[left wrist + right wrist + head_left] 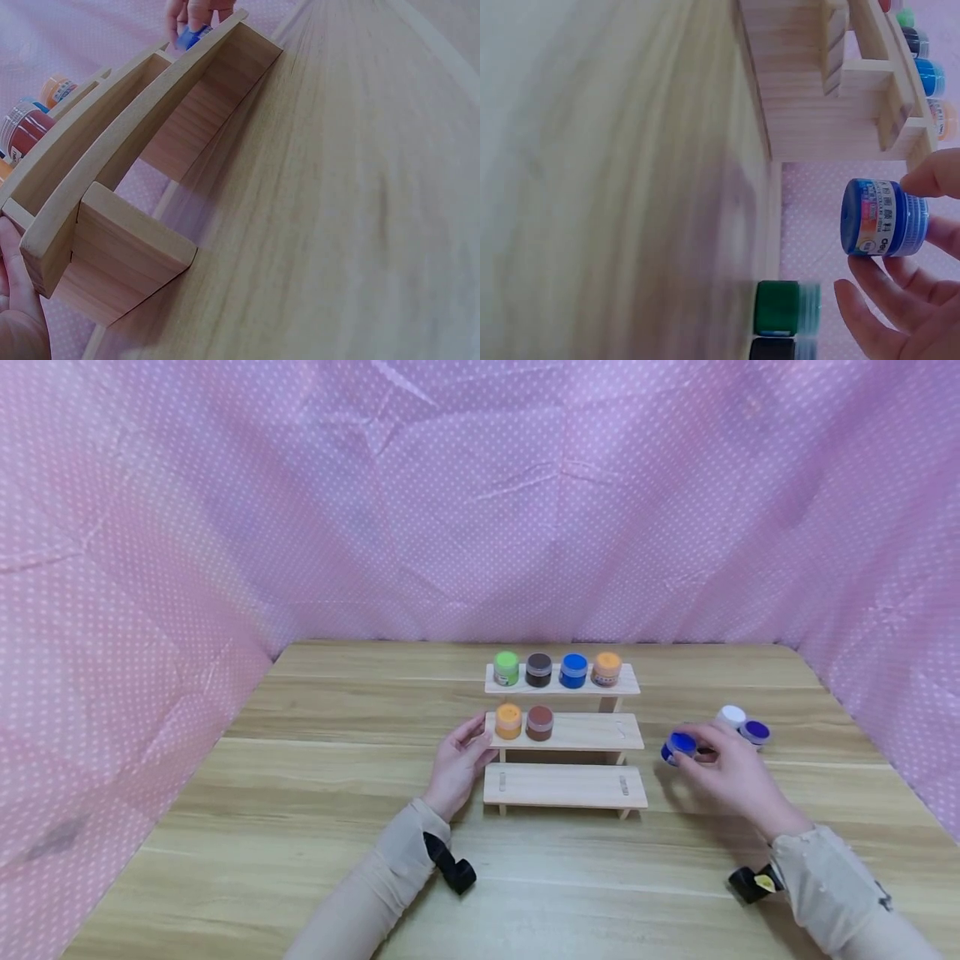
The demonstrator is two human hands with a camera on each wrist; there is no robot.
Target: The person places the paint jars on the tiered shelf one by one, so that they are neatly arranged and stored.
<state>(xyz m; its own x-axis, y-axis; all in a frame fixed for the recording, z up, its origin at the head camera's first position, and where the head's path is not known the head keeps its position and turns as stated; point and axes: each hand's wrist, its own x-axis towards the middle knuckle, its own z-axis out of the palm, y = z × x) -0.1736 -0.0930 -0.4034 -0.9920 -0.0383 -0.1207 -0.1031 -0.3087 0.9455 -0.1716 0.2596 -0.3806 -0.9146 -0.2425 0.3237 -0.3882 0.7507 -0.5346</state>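
My right hand [731, 777] pinches a small blue paint jar [679, 747] between thumb and fingers, above the table to the right of a wooden stepped stand [566, 785]. In the right wrist view the blue jar is tilted on its side, its printed label showing. My left hand [456, 768] holds the left end of the stand's middle tier. On that tier are an orange jar [508, 722] and a brown jar [539, 723]. The top tier bears a green jar [506, 668], a dark brown jar [538, 670], a blue jar [573, 671] and a light orange jar [607, 669].
Beside my right hand stand a white-lidded jar [731, 717] and a purple-blue jar [754, 733]. A dark green jar [778, 308] and a black jar [774, 349] show in the right wrist view. Pink dotted cloth [480, 527] hangs behind the wooden table [337, 785].
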